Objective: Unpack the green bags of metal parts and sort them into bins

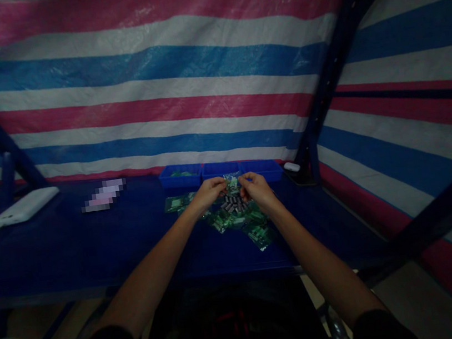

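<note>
Pinching one small clear bag [233, 179] between left hand [212, 189] and right hand [255, 188], I have it over the worktop [134, 233], well inside its front edge; room extends widest leftward. Three blue bins [180, 182] stand just behind; dark pieces [234, 205] below defy counting.
</note>
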`<action>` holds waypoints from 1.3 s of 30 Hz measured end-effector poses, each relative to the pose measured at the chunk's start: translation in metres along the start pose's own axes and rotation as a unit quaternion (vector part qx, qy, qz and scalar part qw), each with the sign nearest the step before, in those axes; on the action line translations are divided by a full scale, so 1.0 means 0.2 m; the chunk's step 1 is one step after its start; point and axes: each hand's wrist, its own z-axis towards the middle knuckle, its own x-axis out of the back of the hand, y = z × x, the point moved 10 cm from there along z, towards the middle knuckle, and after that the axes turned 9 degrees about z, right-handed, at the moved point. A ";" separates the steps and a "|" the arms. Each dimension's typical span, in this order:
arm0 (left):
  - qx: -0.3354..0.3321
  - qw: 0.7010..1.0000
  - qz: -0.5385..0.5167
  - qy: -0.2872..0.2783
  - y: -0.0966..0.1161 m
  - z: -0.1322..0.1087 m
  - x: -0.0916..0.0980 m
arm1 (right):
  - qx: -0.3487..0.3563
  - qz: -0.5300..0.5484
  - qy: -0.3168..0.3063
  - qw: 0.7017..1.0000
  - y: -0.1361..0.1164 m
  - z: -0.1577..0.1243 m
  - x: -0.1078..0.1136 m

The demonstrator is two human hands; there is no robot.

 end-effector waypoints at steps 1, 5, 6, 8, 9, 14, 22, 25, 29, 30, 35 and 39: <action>-0.003 1.000 0.002 -0.004 0.00 0.00 0.00 | 0.000 0.001 0.001 1.000 0.00 0.00 0.00; -0.015 1.000 -0.001 -0.018 0.01 0.00 -0.01 | -0.002 0.004 0.004 1.000 -0.01 -0.01 0.00; -0.019 1.000 -0.004 -0.021 0.01 0.00 -0.02 | -0.002 0.003 0.005 1.000 -0.01 -0.01 0.01; -0.025 0.999 -0.016 -0.025 0.02 0.00 -0.02 | -0.001 0.004 0.005 1.000 -0.01 0.00 0.01; -0.027 0.999 -0.022 -0.027 0.02 0.00 -0.02 | -0.001 0.006 0.005 1.000 -0.01 0.00 0.01; -0.039 0.998 -0.046 -0.012 0.03 0.00 -0.02 | -0.001 0.018 0.001 1.000 -0.01 0.00 0.01; -0.056 0.997 -0.051 0.019 0.04 0.00 0.00 | 0.002 0.031 0.007 1.000 -0.01 0.01 0.02; -0.057 0.997 -0.045 0.020 0.05 0.00 0.00 | -0.003 0.029 0.007 1.000 -0.01 0.00 0.02; -0.061 0.997 -0.035 0.023 0.06 -0.01 0.00 | 0.004 0.037 0.003 0.999 -0.01 0.00 0.02; -0.067 0.997 -0.028 0.024 0.07 -0.01 0.00 | 0.005 0.037 0.003 0.999 -0.01 0.01 0.02; -0.091 0.995 0.018 0.028 0.10 -0.02 0.01 | -0.002 0.039 0.001 0.999 0.00 0.01 0.02; -0.119 0.990 0.053 0.046 0.15 -0.03 0.02 | -0.016 0.078 -0.005 0.997 -0.01 -0.01 0.00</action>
